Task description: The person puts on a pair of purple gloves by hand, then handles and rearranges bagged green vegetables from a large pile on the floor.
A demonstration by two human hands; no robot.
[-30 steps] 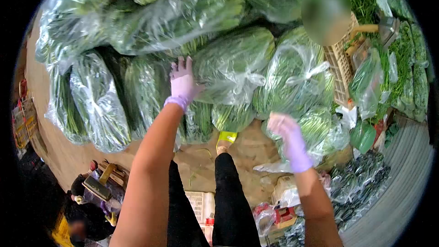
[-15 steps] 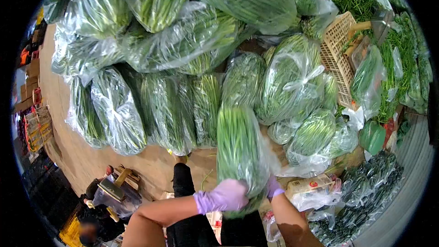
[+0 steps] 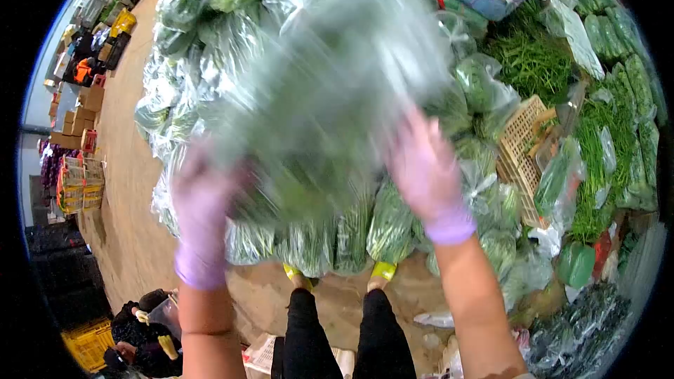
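A large clear plastic bag of long green vegetables (image 3: 330, 91), smeared by motion, hangs in front of me above the pile. At its lower left edge is my left hand (image 3: 203, 189) in a light purple glove, its fingers too blurred to make out. My right hand (image 3: 423, 165), gloved the same way, is at the bag's right edge with its fingers stretched out and somewhat apart; whether it touches the plastic is unclear. Beneath and behind lie several more bagged green bundles (image 3: 305, 245), some standing in a row before my feet.
A beige plastic crate (image 3: 518, 137) leans at the right beside loose greens (image 3: 530, 60). Bagged dark greens (image 3: 579, 326) lie lower right. A person (image 3: 144, 337) is at lower left near a yellow crate (image 3: 88, 345). Cardboard boxes (image 3: 83, 111) stand far left.
Both hands have risen from near my legs, and the bag I gripped low has swung up and forward over the pile. My view has also shifted, showing both feet and more of the left side.
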